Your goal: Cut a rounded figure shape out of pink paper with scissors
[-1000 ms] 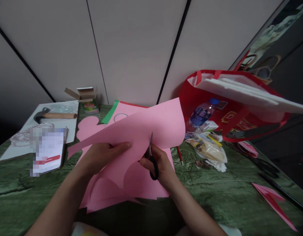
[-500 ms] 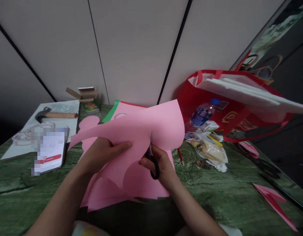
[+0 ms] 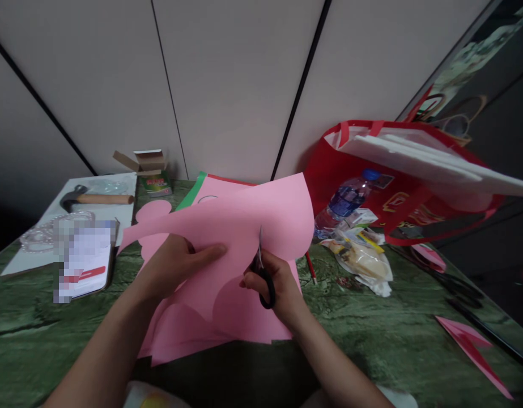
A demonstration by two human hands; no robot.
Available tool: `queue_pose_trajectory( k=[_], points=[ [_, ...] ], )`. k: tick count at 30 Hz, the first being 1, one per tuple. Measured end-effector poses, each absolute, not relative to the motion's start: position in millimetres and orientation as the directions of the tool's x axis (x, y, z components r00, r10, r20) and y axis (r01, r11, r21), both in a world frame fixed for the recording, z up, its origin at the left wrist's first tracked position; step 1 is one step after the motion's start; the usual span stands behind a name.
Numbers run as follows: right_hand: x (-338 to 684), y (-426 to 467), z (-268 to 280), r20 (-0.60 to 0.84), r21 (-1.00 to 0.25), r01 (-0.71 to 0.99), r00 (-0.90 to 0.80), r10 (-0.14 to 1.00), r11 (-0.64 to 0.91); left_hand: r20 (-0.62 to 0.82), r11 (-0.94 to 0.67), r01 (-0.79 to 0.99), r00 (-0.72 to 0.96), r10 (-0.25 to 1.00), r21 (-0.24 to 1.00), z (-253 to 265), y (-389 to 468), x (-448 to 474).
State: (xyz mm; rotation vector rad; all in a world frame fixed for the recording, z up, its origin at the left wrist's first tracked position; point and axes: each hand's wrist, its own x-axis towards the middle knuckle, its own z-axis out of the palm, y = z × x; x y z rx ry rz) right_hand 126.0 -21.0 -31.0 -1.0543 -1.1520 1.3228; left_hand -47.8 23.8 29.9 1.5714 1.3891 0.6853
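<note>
My left hand [image 3: 182, 262] grips a curved sheet of pink paper [image 3: 282, 207], thumb on top and the other fingers hidden underneath. My right hand [image 3: 276, 283] holds black-handled scissors [image 3: 267, 288], their narrow blades at the paper's cut edge near its middle. The held sheet is raised and bends away to the right of the blades, with a thin strip trailing to the left. Beneath it lie more pink sheets [image 3: 180, 340] on the table. Rounded pink paper shapes [image 3: 154, 211] show behind my left hand.
Left stand a hammer [image 3: 103, 199], a phone [image 3: 86, 263], clear beads [image 3: 44, 232] and a small open box [image 3: 156, 178]. Right are a red bag [image 3: 324, 164], a water bottle [image 3: 346, 198], plastic packets [image 3: 363, 258], a red pencil [image 3: 311, 267], a second pair of scissors [image 3: 463, 289] and pink scraps [image 3: 473, 351].
The right part of the pink sheet has shifted slightly left, showing more of the bottle. Both hands stay nearly in place, and the scissors remain at the cut.
</note>
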Motion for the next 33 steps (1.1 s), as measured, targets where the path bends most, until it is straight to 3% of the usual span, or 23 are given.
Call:
queue_pose_trajectory(
  k=[11, 21, 27, 33],
  points=[
    [126, -20, -31, 0.009, -0.986, -0.164, -0.069, 0.998, -0.003, -0.250, 0.144, 0.526, 0.136, 0.959, 0.838, 33, 25, -45],
    [125, -21, -31, 0.021, -0.989, -0.146, -0.079, 0.997, 0.009, -0.049, 0.018, 0.555, 0.041, 0.998, 0.832, 29, 31, -50],
    [125, -21, -29, 0.005, -0.988, -0.153, -0.071, 0.997, -0.006, -0.078, 0.010, 0.435, 0.138, 0.987, 0.901, 21, 35, -56],
    [123, -22, -30, -0.025, -0.987, -0.159, -0.063, 0.998, -0.035, -0.077, 0.022, 0.387, 0.128, 0.989, 0.922, 23, 34, -56]
  ],
)
